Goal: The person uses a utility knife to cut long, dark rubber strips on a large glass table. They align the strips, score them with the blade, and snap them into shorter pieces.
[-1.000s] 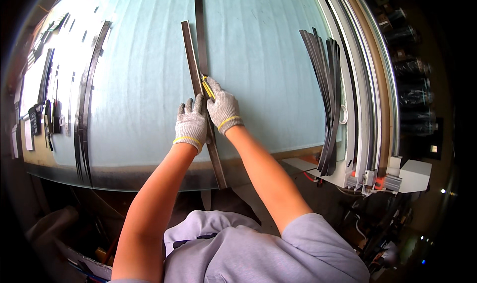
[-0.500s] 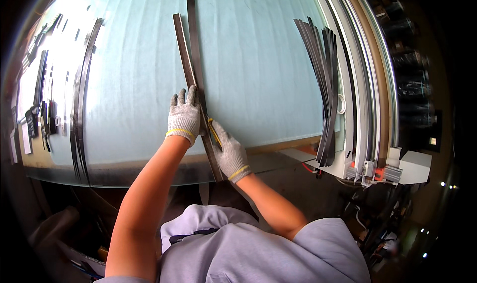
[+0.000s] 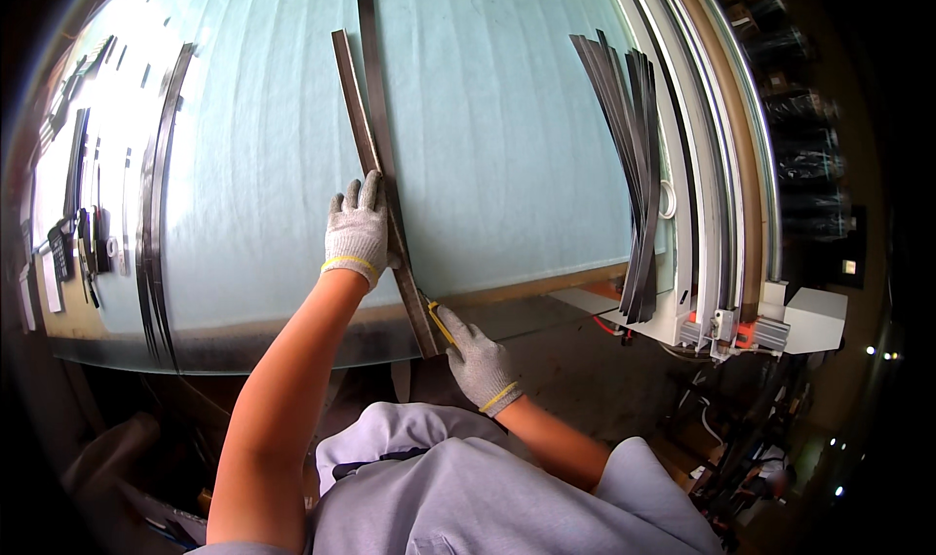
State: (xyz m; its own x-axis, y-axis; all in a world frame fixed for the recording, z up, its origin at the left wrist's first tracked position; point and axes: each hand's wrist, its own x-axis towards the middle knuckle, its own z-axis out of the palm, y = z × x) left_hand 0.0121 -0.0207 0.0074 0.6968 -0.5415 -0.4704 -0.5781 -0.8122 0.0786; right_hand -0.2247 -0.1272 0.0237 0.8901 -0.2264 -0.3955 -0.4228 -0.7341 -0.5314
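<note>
Grey knit covers the right hand (image 3: 483,365), its fingers curled snugly around a yellow knife (image 3: 443,327), whose tip lies just beside the right edge of a long brown bar (image 3: 355,97). The bar's near end is just left of that grip. Farther from the body, the left hand (image 3: 356,233) rests with fingers extended over the bar, pressing rather than wrapping round it. The bar looks stiff and perhaps slick, so flat pressure along its middle, clear of the blade, should suit it. Beyond the left fingers, a dark strip (image 3: 373,67) runs along the bar's right side; it seems light, thin and bendy, best pinned flat. How the two overlap under the palm I cannot tell. Right of both hands, a fan of loose strips (image 3: 624,165) lies on the table (image 3: 526,165). Farther right are dark bundles (image 3: 809,155) in shiny wrapping, contents hidden.
</note>
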